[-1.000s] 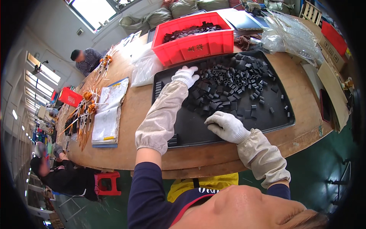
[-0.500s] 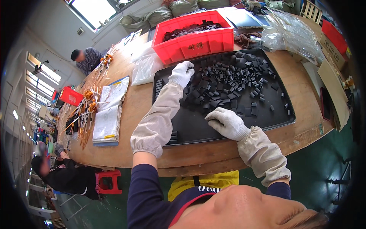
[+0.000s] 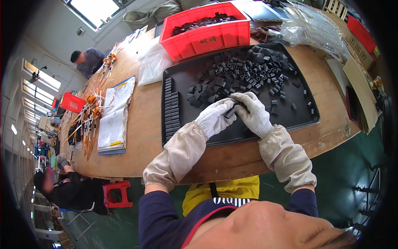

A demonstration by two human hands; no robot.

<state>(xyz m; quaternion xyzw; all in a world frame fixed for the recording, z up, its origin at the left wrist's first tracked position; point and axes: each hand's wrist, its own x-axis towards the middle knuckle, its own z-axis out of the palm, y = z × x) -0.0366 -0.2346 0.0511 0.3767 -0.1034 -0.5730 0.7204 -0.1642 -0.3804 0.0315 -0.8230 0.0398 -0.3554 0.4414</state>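
Note:
My left hand point(image 3: 217, 117), in a white knit glove, is closed on a short black tube point(image 3: 229, 112) above the front of a black tray point(image 3: 290, 119). Against its fingertips comes my right hand point(image 3: 252, 112), gloved alike, its fingers bent together; what they pinch, if anything, is hidden. A heap of loose black tubes point(image 3: 248, 68) covers the tray's far middle, with flat-looking black pieces among them. Along the tray's left side, more black pieces point(image 3: 172, 110) lie side by side in a neat column.
Behind the tray stands a red plastic bin point(image 3: 205, 39) of black pieces. Clear plastic bags point(image 3: 153, 66) and an open paper folder point(image 3: 112, 118) lie to the left, wire bundles point(image 3: 89, 120) beyond. Cardboard point(image 3: 358, 93) leans at the right. Two people sit farther left.
My left hand has come from the tray's far left to the front middle, meeting my right hand, which moved slightly up. The column of pieces is now uncovered.

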